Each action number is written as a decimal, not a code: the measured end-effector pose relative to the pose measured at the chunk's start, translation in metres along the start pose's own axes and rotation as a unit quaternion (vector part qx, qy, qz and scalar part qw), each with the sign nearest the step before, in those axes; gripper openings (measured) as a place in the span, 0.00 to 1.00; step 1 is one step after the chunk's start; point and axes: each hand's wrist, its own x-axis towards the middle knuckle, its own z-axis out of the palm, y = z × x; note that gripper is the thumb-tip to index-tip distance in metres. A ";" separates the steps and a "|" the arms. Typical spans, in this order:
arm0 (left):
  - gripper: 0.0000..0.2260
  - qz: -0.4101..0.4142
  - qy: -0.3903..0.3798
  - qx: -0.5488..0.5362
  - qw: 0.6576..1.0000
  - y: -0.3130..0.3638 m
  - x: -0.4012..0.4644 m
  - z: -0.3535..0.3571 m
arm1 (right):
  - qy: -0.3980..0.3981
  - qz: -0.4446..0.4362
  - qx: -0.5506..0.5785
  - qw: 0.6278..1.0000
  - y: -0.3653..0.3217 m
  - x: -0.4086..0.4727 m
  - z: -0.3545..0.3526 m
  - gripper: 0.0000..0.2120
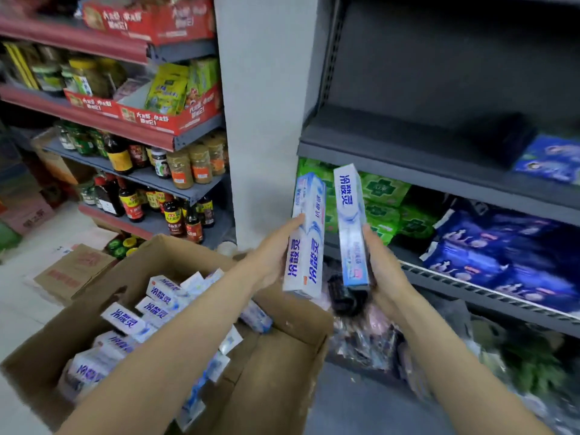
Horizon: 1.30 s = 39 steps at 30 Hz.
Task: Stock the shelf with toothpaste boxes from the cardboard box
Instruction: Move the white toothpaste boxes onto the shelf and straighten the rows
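My left hand grips two white-and-blue toothpaste boxes held upright side by side, above the right corner of the open cardboard box. My right hand grips a third toothpaste box, also upright, just to their right. Several more toothpaste boxes lie jumbled inside the cardboard box at lower left. The dark grey shelf in front of my hands is mostly bare at its left and middle.
Blue packets and a dark item sit at the right of the grey shelf. Green packs and blue bags fill the shelf below. Sauce bottles and jars line the left racks. A white pillar stands between.
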 end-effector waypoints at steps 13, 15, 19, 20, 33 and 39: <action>0.05 0.081 -0.058 0.086 0.991 0.032 0.039 0.209 | 0.043 -0.057 -0.051 0.996 -0.091 0.018 -0.220 0.16; 0.05 0.115 -0.032 0.161 0.980 0.044 0.050 0.226 | 0.049 -0.065 -0.045 0.996 -0.102 0.026 -0.240 0.13; 0.10 0.225 0.088 0.298 0.923 0.078 0.086 0.255 | 0.081 -0.090 -0.035 0.992 -0.125 0.048 -0.267 0.12; 0.11 0.254 0.116 0.356 0.892 0.086 0.098 0.262 | 0.090 -0.102 -0.037 0.990 -0.131 0.054 -0.272 0.11; 0.19 0.297 0.119 0.722 0.613 0.162 0.278 0.331 | 0.243 -0.179 -0.214 0.929 -0.196 0.166 -0.329 0.17; 0.19 0.351 0.112 0.770 0.522 0.168 0.340 0.348 | 0.277 -0.189 -0.201 0.920 -0.205 0.196 -0.349 0.13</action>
